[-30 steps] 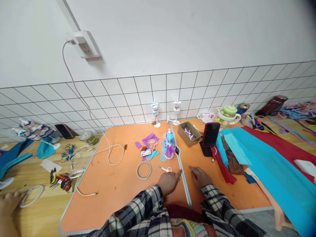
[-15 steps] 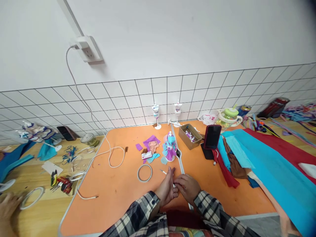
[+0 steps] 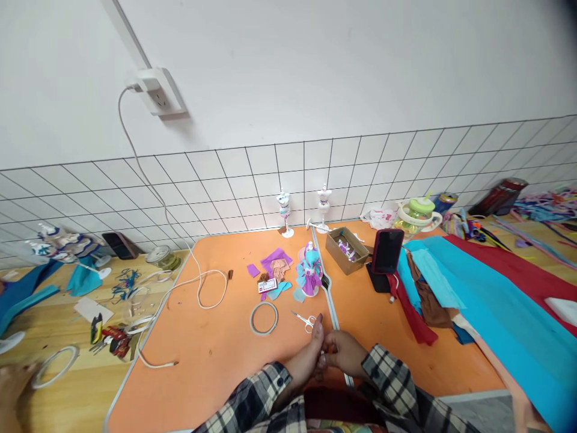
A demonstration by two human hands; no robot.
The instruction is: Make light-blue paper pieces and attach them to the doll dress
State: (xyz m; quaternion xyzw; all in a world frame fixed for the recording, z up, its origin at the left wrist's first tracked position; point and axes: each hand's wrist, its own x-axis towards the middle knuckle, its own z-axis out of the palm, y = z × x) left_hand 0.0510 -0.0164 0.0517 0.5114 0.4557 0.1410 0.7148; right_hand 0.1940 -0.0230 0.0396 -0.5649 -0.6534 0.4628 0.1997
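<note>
Near the front edge of the orange table [image 3: 198,373], my left hand [image 3: 307,356] and my right hand [image 3: 345,352] meet, fingers closed together. Whatever is between the fingertips is too small and hidden to name. Just beyond my hands lie small white-handled scissors [image 3: 306,321]. A roll of tape [image 3: 264,319] rests to their left. Farther back stands a small dress form in a purple and blue dress [image 3: 310,270], beside purple, pink and blue fabric scraps [image 3: 279,264].
A cardboard box [image 3: 346,249] and a phone on a stand [image 3: 387,251] are at the back right. Long blue cloth [image 3: 505,300] covers the right side. A white cable [image 3: 198,278] crosses the left. Another person's hand [image 3: 15,382] is at the far left.
Both hands have drawn slightly lower and closer together. The scissors now show more fully beyond them. At the far left, the other person's hand has shifted a little.
</note>
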